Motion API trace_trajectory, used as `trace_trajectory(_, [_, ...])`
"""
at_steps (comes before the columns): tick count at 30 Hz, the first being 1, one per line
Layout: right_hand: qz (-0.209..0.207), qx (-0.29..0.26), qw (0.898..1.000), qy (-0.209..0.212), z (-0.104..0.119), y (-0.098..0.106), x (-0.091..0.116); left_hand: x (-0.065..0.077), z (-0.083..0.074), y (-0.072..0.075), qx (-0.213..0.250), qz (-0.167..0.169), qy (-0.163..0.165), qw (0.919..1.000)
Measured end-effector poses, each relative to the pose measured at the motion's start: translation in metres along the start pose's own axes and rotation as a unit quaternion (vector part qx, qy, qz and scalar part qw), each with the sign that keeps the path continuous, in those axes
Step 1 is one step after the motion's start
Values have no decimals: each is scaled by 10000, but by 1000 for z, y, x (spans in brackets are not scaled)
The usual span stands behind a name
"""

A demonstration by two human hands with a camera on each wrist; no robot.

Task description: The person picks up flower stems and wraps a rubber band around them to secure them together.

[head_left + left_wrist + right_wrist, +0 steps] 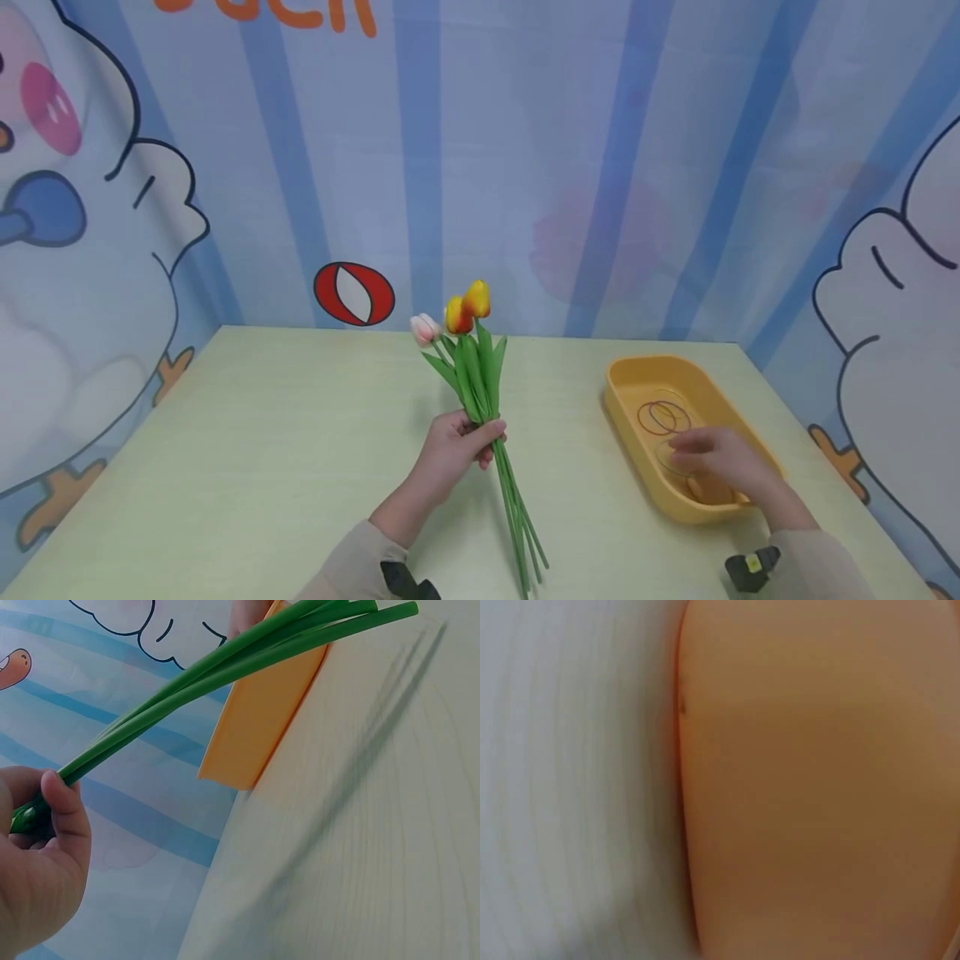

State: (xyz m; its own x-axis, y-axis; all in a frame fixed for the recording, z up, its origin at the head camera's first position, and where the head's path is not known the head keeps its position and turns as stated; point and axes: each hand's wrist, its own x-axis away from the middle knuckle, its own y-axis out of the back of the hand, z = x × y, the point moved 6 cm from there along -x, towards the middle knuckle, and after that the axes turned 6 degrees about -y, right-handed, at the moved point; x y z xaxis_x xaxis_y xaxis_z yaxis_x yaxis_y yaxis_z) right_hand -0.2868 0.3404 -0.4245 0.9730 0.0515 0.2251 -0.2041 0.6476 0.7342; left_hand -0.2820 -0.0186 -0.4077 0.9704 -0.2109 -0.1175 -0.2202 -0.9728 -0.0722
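Observation:
A small bunch of tulips [474, 367], with one pale pink head and two yellow-and-red ones, stands tilted above the table. My left hand [453, 454] grips it around the stems just below the leaves; the lower stems [225, 664] stretch away from the fist in the left wrist view. Over the near part of a yellow tray [626, 446], my right hand [720, 460] reaches down with bent fingers. A thin yellowish rubber band [662, 464] lies by its fingertips; whether they pinch it I cannot tell. Further up the tray are reddish and other rubber bands [643, 427].
The pale wooden table [262, 450] spreads left of the flowers. Behind it hangs a blue striped cloth backdrop [495, 167] with cartoon ducks. In the right wrist view the tray's outer wall [817, 787] fills most of the picture, blurred.

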Motion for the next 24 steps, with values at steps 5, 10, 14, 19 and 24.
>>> trace_trajectory(5, [31, 313, 9995, -63, 1, -3, -5, 1, 0, 1, 35, 48, 48, 10000])
trace_trajectory(10, [117, 484, 9988, -19, 3, -7, -7, 1, 0, 2, 38, 73, 80, 9999])
trace_trajectory(14, [143, 443, 9989, 39, 3, -11, -8, 0, 1, 1, 18, 107, 75, 9999])
trace_trajectory(19, [154, 307, 9993, 158, 4, -13, -9, 1, 0, 0, 18, 145, 80, 9999])
trace_trajectory(24, [187, 341, 9990, 216, 6, -15, -10, 1, 0, 1, 34, 135, 112, 9998])
